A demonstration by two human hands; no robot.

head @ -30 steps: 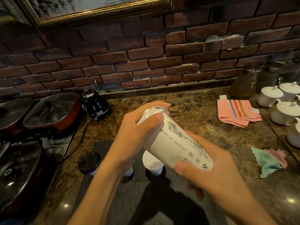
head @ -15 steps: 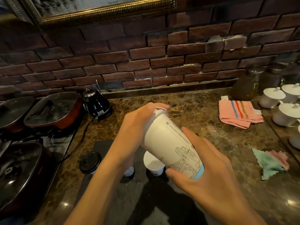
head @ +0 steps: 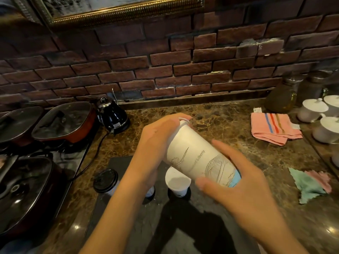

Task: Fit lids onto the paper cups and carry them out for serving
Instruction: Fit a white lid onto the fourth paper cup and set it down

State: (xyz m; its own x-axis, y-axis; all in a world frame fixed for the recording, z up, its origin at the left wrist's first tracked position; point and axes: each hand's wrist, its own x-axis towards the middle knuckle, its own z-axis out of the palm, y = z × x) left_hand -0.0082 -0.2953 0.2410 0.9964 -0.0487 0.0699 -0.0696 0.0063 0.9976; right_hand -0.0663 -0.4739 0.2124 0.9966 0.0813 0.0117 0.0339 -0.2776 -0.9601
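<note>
Above the dark mat on the marble counter, both hands hold one printed white paper cup tilted on its side, its mouth turned away toward the brick wall. The left hand wraps its fingers round the rim end, where a white lid shows just past the fingertips, likely so it can be pressed on. The right hand cups the base end, fingers curled round the wall, seemingly to brace and turn the cup against that pressure. Directly below the held cup, on the mat, stands an unlidded cup; left of it stands a cup with a black lid. Another cup between them is mostly hidden by the left wrist.
</note>
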